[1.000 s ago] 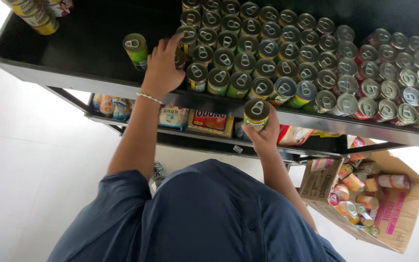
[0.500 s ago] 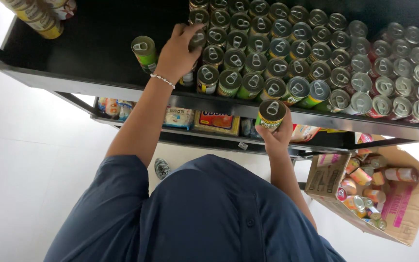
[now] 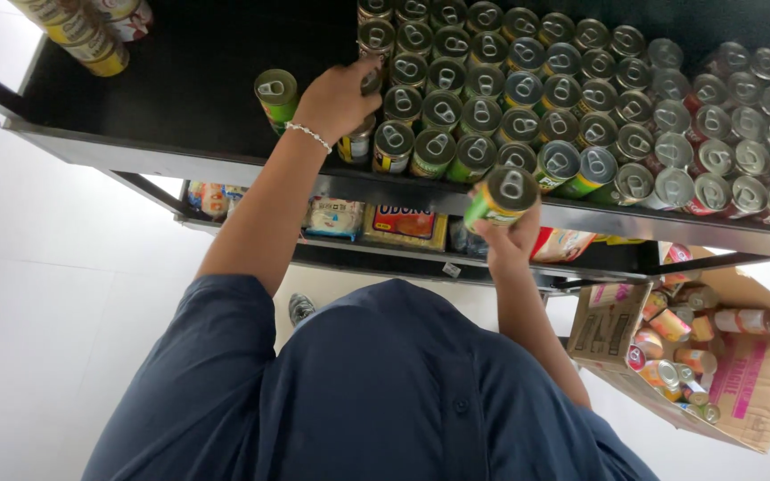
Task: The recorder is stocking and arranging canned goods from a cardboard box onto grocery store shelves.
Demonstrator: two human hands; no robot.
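Shelf [image 3: 180, 160] mostly stocked; left hand [image 3: 339, 96] grips a shelved can [image 3: 369, 82], right hand [image 3: 511, 239] clasps a green can [image 3: 501, 196]; box [image 3: 750, 392] holds more

Black shelf [image 3: 180, 98] bearing rows of cans [image 3: 581, 98] at right, a lone green can [image 3: 275, 93] left of them, more cans [image 3: 82, 31] at far left; white floor [image 3: 46, 294] bearing an open carton [image 3: 750, 383].

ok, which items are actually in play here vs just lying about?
In play:
left hand on the green cans on the top shelf
right hand holding a green can

Lying about:
box of cans
packets on the lower shelf
yellow cans
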